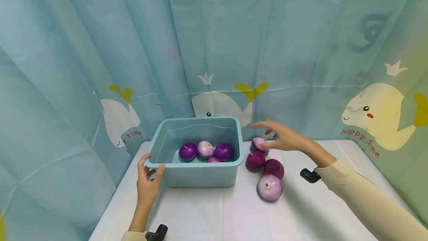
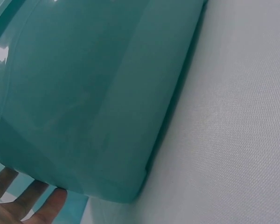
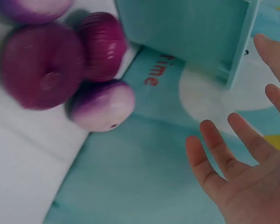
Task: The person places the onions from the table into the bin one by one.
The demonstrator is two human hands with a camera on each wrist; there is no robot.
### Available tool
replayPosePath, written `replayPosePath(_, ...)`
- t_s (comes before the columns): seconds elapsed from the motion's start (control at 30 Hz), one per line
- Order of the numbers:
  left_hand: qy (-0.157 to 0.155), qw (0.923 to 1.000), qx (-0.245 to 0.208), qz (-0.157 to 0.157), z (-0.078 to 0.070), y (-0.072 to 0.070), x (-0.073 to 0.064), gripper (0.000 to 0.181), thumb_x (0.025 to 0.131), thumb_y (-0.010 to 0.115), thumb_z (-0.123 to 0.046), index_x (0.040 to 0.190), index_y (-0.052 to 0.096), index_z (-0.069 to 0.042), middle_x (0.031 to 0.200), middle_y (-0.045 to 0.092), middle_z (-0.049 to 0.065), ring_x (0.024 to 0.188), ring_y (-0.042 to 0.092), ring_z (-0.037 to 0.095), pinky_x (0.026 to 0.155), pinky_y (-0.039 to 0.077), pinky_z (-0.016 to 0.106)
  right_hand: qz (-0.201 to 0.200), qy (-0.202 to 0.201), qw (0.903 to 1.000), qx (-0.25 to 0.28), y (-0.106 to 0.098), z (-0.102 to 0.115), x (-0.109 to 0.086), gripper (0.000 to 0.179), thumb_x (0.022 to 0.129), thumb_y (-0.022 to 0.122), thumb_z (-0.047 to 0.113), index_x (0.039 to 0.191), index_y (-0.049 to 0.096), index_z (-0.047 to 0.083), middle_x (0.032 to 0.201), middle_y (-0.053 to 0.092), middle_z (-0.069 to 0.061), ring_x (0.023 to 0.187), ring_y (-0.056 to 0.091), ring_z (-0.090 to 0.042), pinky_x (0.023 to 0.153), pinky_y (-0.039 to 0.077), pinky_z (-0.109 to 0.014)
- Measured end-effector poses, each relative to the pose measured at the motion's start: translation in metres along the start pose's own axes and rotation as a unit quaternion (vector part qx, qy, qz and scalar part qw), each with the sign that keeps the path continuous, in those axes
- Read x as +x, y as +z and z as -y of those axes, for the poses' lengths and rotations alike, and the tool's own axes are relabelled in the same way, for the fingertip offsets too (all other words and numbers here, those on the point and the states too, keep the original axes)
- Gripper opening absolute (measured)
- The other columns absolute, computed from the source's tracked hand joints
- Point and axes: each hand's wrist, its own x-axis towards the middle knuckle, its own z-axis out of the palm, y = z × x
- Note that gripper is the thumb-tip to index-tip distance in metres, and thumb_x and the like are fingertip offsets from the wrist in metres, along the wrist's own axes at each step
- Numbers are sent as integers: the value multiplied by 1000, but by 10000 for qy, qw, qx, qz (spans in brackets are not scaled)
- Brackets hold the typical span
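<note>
A light blue-green plastic bin [image 1: 200,177] stands on the table, several red onions inside, among them a dark purple onion [image 1: 188,151] and a paler one [image 1: 205,149]. My left hand [image 1: 147,189] grips the bin's front left corner, thumb at the front rim and fingers along the left side. Right of the bin, my right hand [image 1: 284,137] hovers with fingers spread and holds nothing; its palm shows in the right wrist view. Nearest it is a purple-and-white onion [image 1: 260,145] at the back of a loose row. Closer to me lie two dark onions [image 1: 274,168] and a large pale onion [image 1: 270,187].
A white cloth [image 1: 194,215] covers the table. Behind and at both sides hangs a blue-green curtain [image 1: 227,40] printed with whales, close against the table's back edge. The bin's walls rise above the onions inside it.
</note>
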Motion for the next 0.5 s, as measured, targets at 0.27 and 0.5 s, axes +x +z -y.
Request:
replayPosePath(0.27, -85, 10000, 39, -16, 1, 1, 0, 64, 101, 66, -18, 156, 32, -20, 154, 44, 25, 124, 54, 36, 86, 41, 10, -24, 101, 9999, 95, 7, -24, -33, 65, 88, 84, 30, 145, 57, 16, 145, 57, -11, 109, 65, -32, 81, 54, -44)
replayPosePath(0.5, -13, 10000, 1, -31, 1, 0, 1, 64, 101, 66, -17, 155, 33, -20, 153, 45, 25, 123, 54, 35, 86, 43, 10, 397, 605, 9951, 670, 25, -45, -57, 47, 89, 83, 29, 129, 59, 21, 135, 59, -8, 112, 64, -40, 83, 54, -53)
